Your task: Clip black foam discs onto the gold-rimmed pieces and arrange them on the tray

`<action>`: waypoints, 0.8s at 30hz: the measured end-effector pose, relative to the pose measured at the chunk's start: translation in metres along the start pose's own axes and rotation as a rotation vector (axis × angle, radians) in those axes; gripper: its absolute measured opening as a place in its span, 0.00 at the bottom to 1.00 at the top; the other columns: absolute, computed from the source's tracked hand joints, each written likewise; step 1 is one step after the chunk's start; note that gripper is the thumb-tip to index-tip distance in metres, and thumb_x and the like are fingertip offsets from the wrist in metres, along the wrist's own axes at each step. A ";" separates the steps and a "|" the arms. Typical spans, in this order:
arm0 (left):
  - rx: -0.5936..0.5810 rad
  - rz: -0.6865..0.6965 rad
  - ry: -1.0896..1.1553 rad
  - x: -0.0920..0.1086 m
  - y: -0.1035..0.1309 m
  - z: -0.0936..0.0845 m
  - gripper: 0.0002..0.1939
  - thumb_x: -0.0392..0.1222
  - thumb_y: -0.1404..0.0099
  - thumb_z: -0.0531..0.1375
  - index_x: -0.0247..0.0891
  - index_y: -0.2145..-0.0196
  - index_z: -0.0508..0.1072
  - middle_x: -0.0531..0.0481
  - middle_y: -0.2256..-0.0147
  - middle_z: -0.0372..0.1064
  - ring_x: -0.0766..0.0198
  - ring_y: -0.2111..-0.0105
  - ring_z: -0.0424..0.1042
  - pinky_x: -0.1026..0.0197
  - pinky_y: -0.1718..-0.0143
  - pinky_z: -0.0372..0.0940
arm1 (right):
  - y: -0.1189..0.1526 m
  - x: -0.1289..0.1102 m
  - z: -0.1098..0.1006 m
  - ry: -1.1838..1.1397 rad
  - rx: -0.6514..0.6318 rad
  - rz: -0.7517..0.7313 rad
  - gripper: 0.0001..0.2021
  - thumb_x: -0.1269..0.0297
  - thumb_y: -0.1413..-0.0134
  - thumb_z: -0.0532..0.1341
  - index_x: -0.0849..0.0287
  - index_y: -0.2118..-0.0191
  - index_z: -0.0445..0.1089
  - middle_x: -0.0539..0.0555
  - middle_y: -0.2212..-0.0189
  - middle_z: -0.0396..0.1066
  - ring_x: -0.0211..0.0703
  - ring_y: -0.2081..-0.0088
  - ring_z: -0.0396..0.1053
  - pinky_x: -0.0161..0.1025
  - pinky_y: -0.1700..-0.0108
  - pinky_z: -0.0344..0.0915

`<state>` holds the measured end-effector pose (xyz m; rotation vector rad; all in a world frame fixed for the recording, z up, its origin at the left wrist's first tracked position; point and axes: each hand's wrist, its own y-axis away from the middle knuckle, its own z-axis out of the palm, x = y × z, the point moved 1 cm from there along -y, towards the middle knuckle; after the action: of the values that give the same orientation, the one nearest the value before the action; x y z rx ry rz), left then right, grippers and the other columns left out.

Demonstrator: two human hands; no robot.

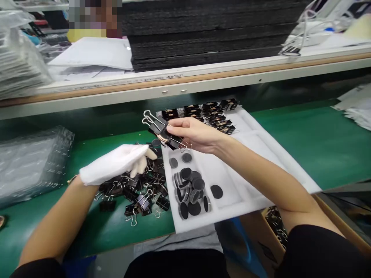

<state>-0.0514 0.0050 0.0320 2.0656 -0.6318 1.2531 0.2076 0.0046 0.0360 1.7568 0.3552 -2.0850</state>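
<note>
My bare right hand [201, 133] pinches black binder clips [159, 125] with wire handles, clamped on a thin round piece with a tan edge, above the tray's left edge. My left hand [116, 162], in a white glove, is over a heap of loose black binder clips [142, 199]. Its fingers are bent but apart, with nothing visible in them. Inside the left compartment of the white foam tray [255, 181] lie several round black discs [194, 189] with grey edges. One black disc [216, 192] lies apart. Clipped assemblies [214, 114] stand in rows at the tray's far end.
Clear plastic trays [31, 166] are stacked at left on the green table [292, 135]. A shelf [185, 79] crosses behind, bearing black sheets [208, 31] and white packing [95, 54]. Below the tray at right, a cardboard box [261, 235] holds more clips. Part of another person [95, 19] shows beyond.
</note>
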 end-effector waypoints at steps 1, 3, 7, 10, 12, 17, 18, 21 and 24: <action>-0.009 -0.001 -0.033 0.001 0.001 -0.002 0.30 0.67 0.26 0.54 0.36 0.53 0.79 0.51 0.76 0.73 0.68 0.79 0.69 0.66 0.76 0.63 | 0.009 -0.002 -0.012 0.099 0.001 -0.035 0.19 0.52 0.50 0.77 0.58 0.57 0.80 0.56 0.61 0.83 0.40 0.65 0.78 0.36 0.66 0.76; -0.033 -0.014 -0.085 0.001 0.003 -0.005 0.29 0.66 0.25 0.52 0.39 0.53 0.79 0.51 0.75 0.74 0.66 0.77 0.71 0.64 0.74 0.65 | 0.033 -0.010 -0.046 0.401 0.036 -0.119 0.18 0.56 0.48 0.75 0.56 0.53 0.81 0.56 0.57 0.84 0.44 0.60 0.80 0.40 0.59 0.78; -0.059 -0.039 -0.134 0.005 0.005 -0.009 0.24 0.62 0.23 0.51 0.46 0.53 0.80 0.52 0.71 0.76 0.62 0.73 0.72 0.60 0.68 0.68 | 0.083 -0.035 -0.139 1.169 0.269 -0.084 0.13 0.62 0.46 0.71 0.52 0.53 0.83 0.54 0.57 0.84 0.53 0.55 0.80 0.49 0.49 0.75; -0.055 -0.047 -0.148 0.010 0.005 -0.007 0.21 0.59 0.23 0.52 0.48 0.53 0.81 0.52 0.70 0.78 0.62 0.72 0.73 0.59 0.65 0.69 | 0.101 -0.043 -0.207 1.557 0.557 0.092 0.16 0.66 0.41 0.65 0.54 0.49 0.82 0.58 0.57 0.84 0.56 0.55 0.79 0.49 0.48 0.70; -0.018 -0.054 -0.148 0.013 0.004 -0.006 0.22 0.59 0.23 0.52 0.48 0.54 0.82 0.52 0.72 0.78 0.61 0.72 0.73 0.59 0.65 0.69 | 0.101 -0.037 -0.240 1.634 0.667 0.128 0.18 0.68 0.39 0.61 0.57 0.47 0.81 0.64 0.51 0.82 0.65 0.48 0.77 0.58 0.43 0.66; 0.092 0.010 -0.180 0.010 0.002 -0.009 0.21 0.61 0.24 0.53 0.51 0.58 0.82 0.53 0.76 0.76 0.61 0.75 0.72 0.57 0.65 0.69 | 0.078 -0.011 -0.290 1.675 0.758 0.181 0.22 0.64 0.37 0.57 0.54 0.41 0.77 0.64 0.42 0.78 0.74 0.39 0.69 0.71 0.40 0.61; 0.090 0.015 -0.188 0.008 0.002 -0.012 0.20 0.60 0.24 0.53 0.53 0.58 0.83 0.54 0.76 0.76 0.61 0.75 0.72 0.58 0.66 0.68 | 0.072 -0.007 -0.297 1.668 0.757 0.195 0.22 0.63 0.37 0.57 0.54 0.40 0.77 0.64 0.41 0.78 0.73 0.39 0.69 0.70 0.40 0.62; 0.043 0.009 -0.189 0.000 0.004 -0.019 0.17 0.58 0.24 0.54 0.59 0.54 0.82 0.56 0.74 0.76 0.61 0.74 0.73 0.59 0.68 0.66 | 0.056 0.001 -0.314 1.659 0.721 0.204 0.22 0.63 0.37 0.58 0.54 0.40 0.77 0.64 0.41 0.77 0.73 0.38 0.69 0.72 0.39 0.62; 0.023 -0.020 -0.173 -0.003 0.006 -0.022 0.16 0.58 0.23 0.54 0.60 0.53 0.81 0.56 0.74 0.76 0.61 0.72 0.74 0.58 0.66 0.66 | 0.042 0.006 -0.324 1.668 0.624 0.169 0.23 0.64 0.38 0.59 0.55 0.39 0.76 0.65 0.40 0.77 0.75 0.39 0.70 0.75 0.39 0.63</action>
<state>-0.0696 0.0174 0.0383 2.2106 -0.6747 1.0823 0.5122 0.1063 -0.0265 3.3111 -0.0918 -0.1005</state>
